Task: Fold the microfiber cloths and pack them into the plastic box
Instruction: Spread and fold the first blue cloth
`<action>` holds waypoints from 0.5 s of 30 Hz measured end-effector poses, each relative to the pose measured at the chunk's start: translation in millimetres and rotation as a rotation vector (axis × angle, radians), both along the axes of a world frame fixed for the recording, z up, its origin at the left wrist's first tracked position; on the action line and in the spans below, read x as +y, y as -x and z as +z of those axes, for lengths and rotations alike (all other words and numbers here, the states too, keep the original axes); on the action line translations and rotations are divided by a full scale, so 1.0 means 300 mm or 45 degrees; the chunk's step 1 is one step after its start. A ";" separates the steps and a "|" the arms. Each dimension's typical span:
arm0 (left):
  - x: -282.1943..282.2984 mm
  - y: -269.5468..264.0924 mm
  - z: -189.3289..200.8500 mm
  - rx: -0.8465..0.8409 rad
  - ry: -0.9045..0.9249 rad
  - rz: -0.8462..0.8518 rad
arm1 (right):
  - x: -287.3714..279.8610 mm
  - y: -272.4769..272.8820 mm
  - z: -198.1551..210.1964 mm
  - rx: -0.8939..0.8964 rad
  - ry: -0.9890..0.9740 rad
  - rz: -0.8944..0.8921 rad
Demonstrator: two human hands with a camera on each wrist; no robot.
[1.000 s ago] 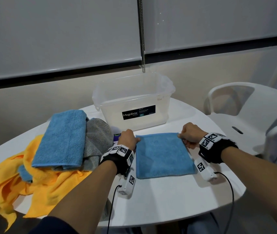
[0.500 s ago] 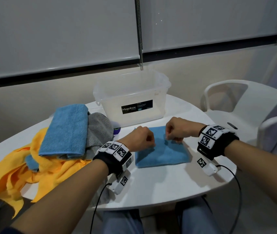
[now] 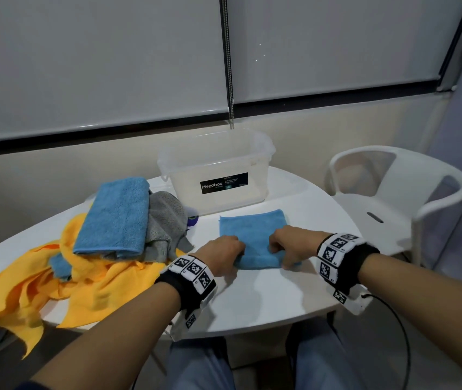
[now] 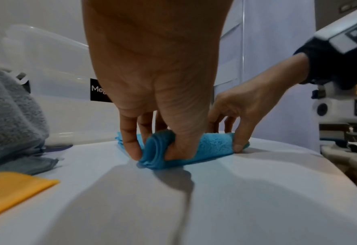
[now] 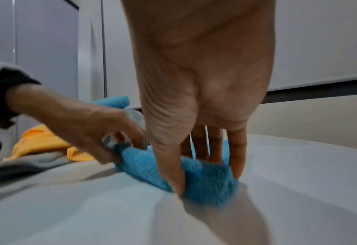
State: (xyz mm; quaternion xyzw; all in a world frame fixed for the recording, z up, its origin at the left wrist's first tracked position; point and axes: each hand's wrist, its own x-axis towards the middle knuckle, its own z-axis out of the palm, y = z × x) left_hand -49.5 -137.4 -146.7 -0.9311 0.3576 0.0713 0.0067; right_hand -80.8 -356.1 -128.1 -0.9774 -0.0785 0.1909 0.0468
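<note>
A small blue microfiber cloth [image 3: 253, 230] lies folded on the white round table [image 3: 266, 299], in front of the clear plastic box [image 3: 215, 170]. Its near edge is rolled up [image 4: 207, 147]. My left hand [image 3: 224, 256] pinches the roll's left end between thumb and fingers [image 4: 131, 145]. My right hand [image 3: 288, 249] grips the right end [image 5: 205, 179], thumb in front and fingers behind. The box has no lid on it and looks empty.
A heap of cloths sits at the table's left: a folded blue towel [image 3: 117, 215], a grey one [image 3: 165, 220] and yellow cloths [image 3: 55, 288] hanging over the edge. A white chair [image 3: 392, 198] stands to the right. Window blinds hang behind the box.
Both hands drew back from the cloth's far edge to its near edge. They now hold that edge rolled up. The cloth looks shorter than a second ago.
</note>
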 end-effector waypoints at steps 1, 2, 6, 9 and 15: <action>0.003 0.003 0.002 0.004 0.032 0.027 | 0.009 0.010 -0.003 -0.051 0.022 0.016; 0.008 0.001 0.004 0.038 0.065 0.060 | 0.015 0.016 -0.003 -0.094 0.020 0.026; 0.034 -0.013 0.040 0.274 0.111 0.185 | 0.004 0.009 0.034 -0.047 -0.087 0.028; 0.063 -0.038 0.070 0.409 0.214 0.254 | -0.019 0.000 0.075 0.008 -0.200 -0.015; 0.104 -0.081 0.046 0.579 0.845 0.516 | -0.067 -0.029 0.105 0.055 -0.541 -0.117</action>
